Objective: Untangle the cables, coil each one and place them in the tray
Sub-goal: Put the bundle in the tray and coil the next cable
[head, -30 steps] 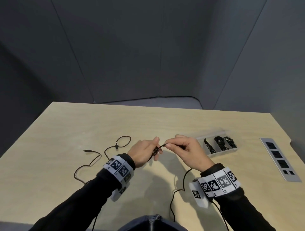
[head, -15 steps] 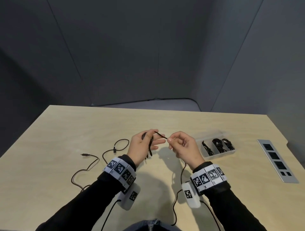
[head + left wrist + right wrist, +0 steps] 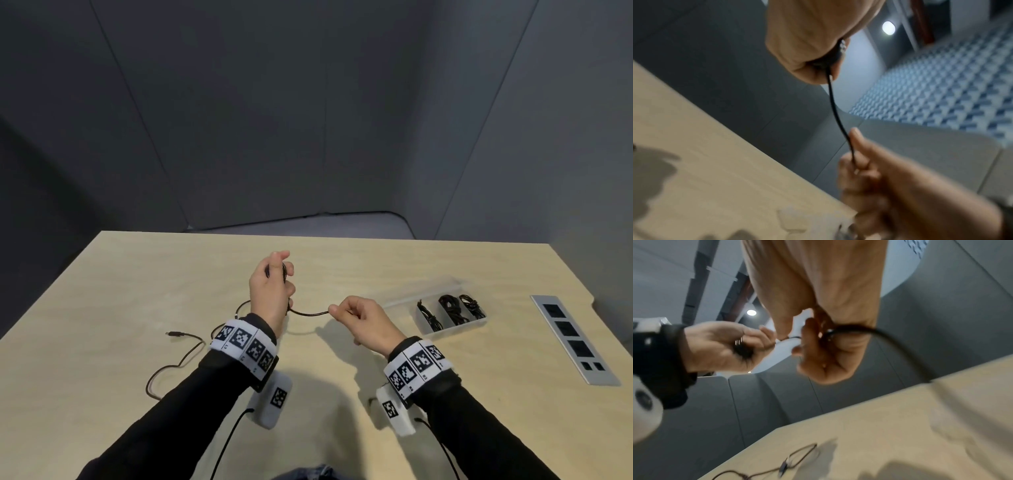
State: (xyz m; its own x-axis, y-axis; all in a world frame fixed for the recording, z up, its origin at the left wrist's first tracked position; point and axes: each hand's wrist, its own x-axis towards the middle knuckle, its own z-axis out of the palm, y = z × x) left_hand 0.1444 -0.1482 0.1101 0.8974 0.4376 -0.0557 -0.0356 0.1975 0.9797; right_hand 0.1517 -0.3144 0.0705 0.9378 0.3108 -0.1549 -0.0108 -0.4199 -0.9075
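Black cable hangs above the table, pinched in the right hand and gripped in the curled left hand. Three coiled cables lie in the tray. No readable writing shows, only patterned wristbands.

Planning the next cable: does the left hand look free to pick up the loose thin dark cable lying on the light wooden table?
Probably not yet. The left hand grips the black cable being coiled, which the right hand pinches too. The loose cable lies unobstructed on the table beside the left forearm.
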